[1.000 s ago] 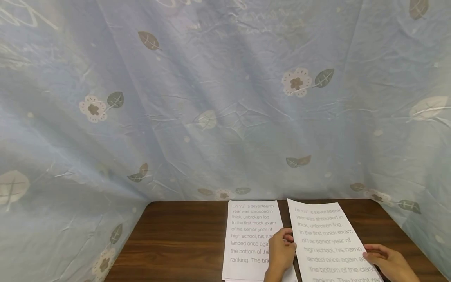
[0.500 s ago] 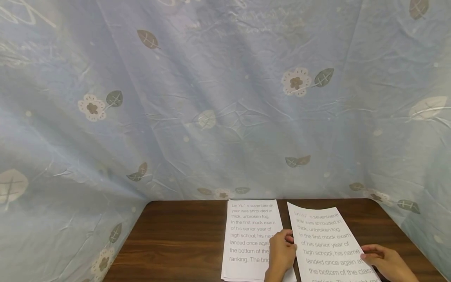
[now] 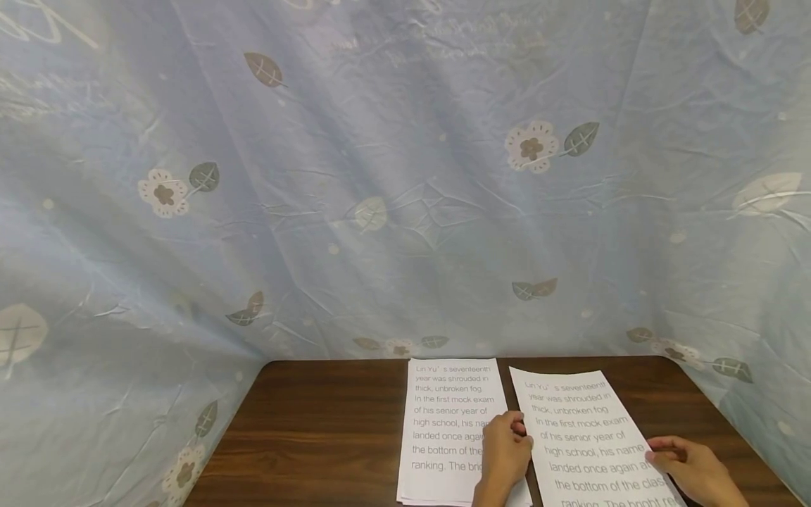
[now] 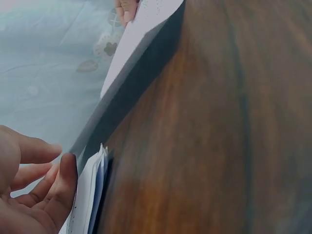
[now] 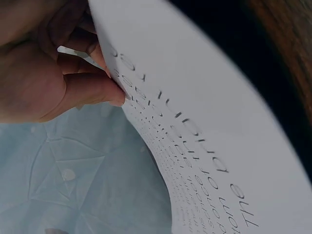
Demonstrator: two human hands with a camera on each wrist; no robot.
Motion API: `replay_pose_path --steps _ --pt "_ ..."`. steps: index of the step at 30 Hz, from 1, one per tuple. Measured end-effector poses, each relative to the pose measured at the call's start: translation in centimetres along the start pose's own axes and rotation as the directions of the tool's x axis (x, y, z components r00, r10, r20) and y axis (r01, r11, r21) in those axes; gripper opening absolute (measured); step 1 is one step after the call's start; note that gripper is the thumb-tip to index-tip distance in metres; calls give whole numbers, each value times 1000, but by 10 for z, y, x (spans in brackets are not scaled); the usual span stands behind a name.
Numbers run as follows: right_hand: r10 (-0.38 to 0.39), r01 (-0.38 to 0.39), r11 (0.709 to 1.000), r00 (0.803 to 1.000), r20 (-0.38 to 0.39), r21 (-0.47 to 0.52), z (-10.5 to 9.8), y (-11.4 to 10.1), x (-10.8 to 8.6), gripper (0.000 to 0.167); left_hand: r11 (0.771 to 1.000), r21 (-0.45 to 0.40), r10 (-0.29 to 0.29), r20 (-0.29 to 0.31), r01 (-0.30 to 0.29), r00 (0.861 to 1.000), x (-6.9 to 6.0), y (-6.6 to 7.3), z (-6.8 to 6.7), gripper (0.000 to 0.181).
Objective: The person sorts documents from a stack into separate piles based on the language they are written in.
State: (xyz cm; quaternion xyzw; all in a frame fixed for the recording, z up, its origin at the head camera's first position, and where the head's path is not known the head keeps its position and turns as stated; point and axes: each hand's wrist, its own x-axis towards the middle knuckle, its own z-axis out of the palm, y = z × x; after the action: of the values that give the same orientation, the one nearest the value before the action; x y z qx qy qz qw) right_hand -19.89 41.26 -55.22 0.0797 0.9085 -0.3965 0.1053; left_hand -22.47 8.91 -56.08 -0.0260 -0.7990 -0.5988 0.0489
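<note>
A printed sheet of white paper (image 3: 586, 440) is held slightly above the right part of the table, its far end tilted leftward. My left hand (image 3: 505, 451) pinches its left edge between thumb and fingers; in the left wrist view the sheet (image 4: 127, 61) stretches away from those fingertips, with a dark shadow beneath. My right hand (image 3: 693, 468) grips the right edge; in the right wrist view the thumb presses on the bowed sheet (image 5: 229, 83). Left of it lies a stack of similar printed sheets (image 3: 437, 487), partly covered by my left hand and wrist.
The dark wooden table (image 3: 304, 436) has bare wood left of the stack. A pale blue cloth (image 3: 405, 282) with leaves and flowers hangs behind the table and along both sides. A narrow strip of wood shows between stack and held sheet.
The held sheet has shifted a little to the left, and its far end has come down nearer the table. Both hands keep their hold, with the right one drifting slightly left. The stack stays put.
</note>
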Motion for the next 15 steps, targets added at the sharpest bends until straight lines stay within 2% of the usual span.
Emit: replay_pose_path --steps 5,10,15 --pt "11 -13 996 1000 -22 -92 -2 -1 0 59 1000 12 28 -23 -28 999 0 0 -5 37" --pt "-48 33 975 997 -65 -219 -4 -9 -4 46 998 20 55 -29 -54 998 0 3 -10 37" --pt "-49 32 978 996 -75 -206 -1 -19 -8 44 999 15 42 -13 -42 999 2 5 -18 37"
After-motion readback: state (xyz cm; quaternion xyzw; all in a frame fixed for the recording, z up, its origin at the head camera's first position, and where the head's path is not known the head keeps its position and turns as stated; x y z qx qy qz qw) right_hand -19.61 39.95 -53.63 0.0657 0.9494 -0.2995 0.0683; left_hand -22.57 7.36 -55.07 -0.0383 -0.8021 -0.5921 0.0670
